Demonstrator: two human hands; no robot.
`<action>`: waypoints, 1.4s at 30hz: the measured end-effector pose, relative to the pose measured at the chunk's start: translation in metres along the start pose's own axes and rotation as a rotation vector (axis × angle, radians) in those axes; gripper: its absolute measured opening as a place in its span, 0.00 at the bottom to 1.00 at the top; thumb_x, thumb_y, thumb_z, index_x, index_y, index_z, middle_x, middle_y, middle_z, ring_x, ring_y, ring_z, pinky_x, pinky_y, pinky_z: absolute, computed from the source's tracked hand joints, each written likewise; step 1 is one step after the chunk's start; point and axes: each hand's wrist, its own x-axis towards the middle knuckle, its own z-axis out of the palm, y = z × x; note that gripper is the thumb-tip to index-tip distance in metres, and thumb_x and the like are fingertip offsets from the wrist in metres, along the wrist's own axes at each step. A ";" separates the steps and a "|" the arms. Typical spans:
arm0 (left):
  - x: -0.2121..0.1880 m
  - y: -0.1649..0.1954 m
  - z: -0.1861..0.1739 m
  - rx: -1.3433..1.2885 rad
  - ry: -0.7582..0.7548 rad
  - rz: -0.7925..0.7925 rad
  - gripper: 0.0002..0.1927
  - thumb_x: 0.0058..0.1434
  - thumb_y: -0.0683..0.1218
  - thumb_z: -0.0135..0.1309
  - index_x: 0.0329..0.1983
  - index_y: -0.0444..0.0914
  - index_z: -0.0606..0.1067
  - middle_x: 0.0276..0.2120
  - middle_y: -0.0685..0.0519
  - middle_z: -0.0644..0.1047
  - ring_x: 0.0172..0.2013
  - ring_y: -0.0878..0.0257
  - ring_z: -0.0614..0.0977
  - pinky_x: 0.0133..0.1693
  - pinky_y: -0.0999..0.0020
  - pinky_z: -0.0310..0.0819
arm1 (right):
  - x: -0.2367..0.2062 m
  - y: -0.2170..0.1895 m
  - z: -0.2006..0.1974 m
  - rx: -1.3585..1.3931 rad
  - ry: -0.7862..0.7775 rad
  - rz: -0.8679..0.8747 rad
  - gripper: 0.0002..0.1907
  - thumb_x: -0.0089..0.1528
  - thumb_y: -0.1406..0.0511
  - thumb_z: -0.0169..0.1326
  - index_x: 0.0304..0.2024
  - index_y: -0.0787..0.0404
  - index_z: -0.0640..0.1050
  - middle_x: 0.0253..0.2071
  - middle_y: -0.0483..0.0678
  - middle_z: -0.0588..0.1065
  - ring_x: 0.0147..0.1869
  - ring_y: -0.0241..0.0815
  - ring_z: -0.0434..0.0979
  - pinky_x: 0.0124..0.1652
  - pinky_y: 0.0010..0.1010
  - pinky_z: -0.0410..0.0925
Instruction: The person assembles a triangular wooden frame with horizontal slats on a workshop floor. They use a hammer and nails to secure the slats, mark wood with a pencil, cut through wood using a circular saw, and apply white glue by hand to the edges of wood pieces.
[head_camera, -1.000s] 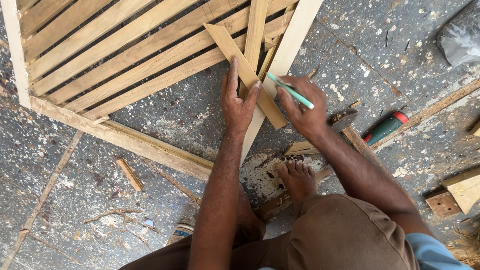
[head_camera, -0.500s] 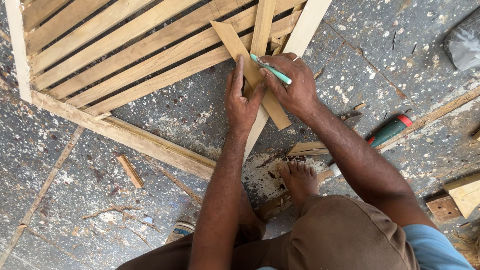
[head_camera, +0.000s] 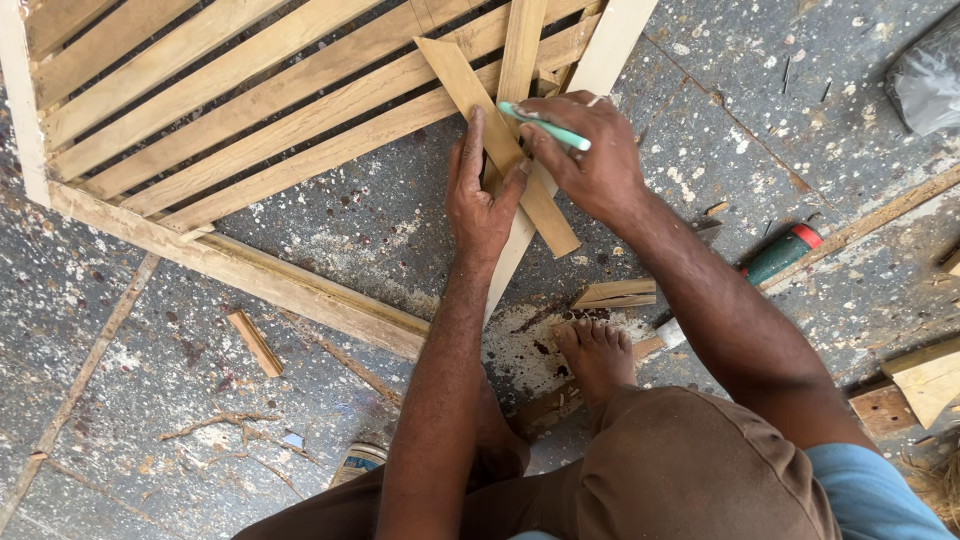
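The left hand (head_camera: 482, 200) presses flat, fingers spread, on a short wooden strip (head_camera: 497, 140) lying diagonally across the slatted wooden frame (head_camera: 250, 110) on the speckled floor (head_camera: 150, 380), while the right hand (head_camera: 590, 160), fingers pinched around a green pencil (head_camera: 545, 126), touches its tip to that strip.

A woodworking spot: slatted wooden frame (head_camera: 250, 110), offcuts and sawdust on a speckled concrete floor (head_camera: 130, 400).
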 end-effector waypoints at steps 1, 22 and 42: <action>0.000 -0.001 0.000 0.008 0.001 -0.001 0.40 0.69 0.50 0.61 0.78 0.43 0.54 0.67 0.41 0.66 0.70 0.48 0.70 0.67 0.53 0.76 | 0.001 -0.001 0.001 -0.014 -0.046 0.029 0.12 0.71 0.60 0.57 0.53 0.58 0.82 0.47 0.52 0.83 0.33 0.42 0.79 0.47 0.47 0.72; 0.004 -0.004 0.003 0.069 0.039 0.038 0.41 0.68 0.50 0.62 0.78 0.43 0.55 0.69 0.40 0.66 0.71 0.47 0.69 0.69 0.51 0.72 | -0.040 -0.008 -0.010 -0.259 0.075 -0.146 0.11 0.70 0.66 0.58 0.55 0.56 0.81 0.49 0.50 0.84 0.47 0.39 0.82 0.51 0.43 0.77; -0.007 -0.002 -0.006 0.304 0.225 0.170 0.30 0.61 0.44 0.64 0.67 0.37 0.71 0.48 0.48 0.75 0.42 0.61 0.84 0.36 0.73 0.88 | -0.057 0.045 -0.001 -0.121 0.417 0.150 0.27 0.64 0.69 0.55 0.66 0.64 0.73 0.45 0.51 0.78 0.37 0.39 0.80 0.38 0.34 0.79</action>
